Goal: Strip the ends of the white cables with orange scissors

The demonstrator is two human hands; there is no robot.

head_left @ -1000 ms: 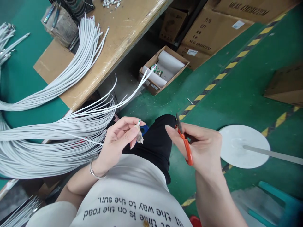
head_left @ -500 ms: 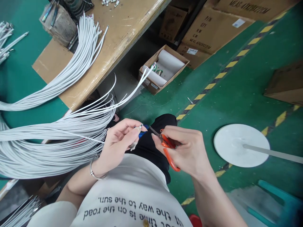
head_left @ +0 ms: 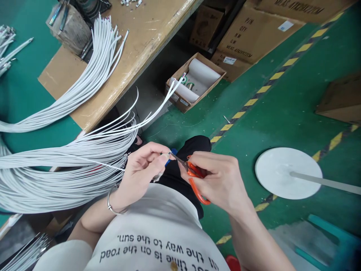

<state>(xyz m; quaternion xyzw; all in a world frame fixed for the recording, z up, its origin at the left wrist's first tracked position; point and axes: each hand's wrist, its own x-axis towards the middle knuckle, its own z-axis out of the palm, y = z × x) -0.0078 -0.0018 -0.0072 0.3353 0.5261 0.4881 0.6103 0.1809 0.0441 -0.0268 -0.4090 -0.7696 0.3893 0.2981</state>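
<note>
My left hand [head_left: 143,169] pinches the tip of a white cable between thumb and forefinger, with most of that end hidden by the fingers. The white cable [head_left: 97,162] runs leftward from this hand toward a large bundle of cables. My right hand [head_left: 216,177] grips orange-handled scissors [head_left: 199,192]. The scissor blades [head_left: 177,158] reach to the cable end at my left fingertips and look nearly closed there. A large bundle of white cables [head_left: 56,188] lies to the left of my left hand, sagging past the table edge.
A second white cable bundle [head_left: 84,86] rests on the table [head_left: 141,49], beside a wrapped block [head_left: 70,34]. On the green floor stand an open carton [head_left: 183,105] with rolls inside, stacked cardboard boxes [head_left: 239,37] and a round white base [head_left: 282,173]. A teal stool [head_left: 332,241] is at lower right.
My right hand has shifted slightly left, bringing the scissor blades from just apart to the cable end at my left fingertips. My left hand has hardly moved.
</note>
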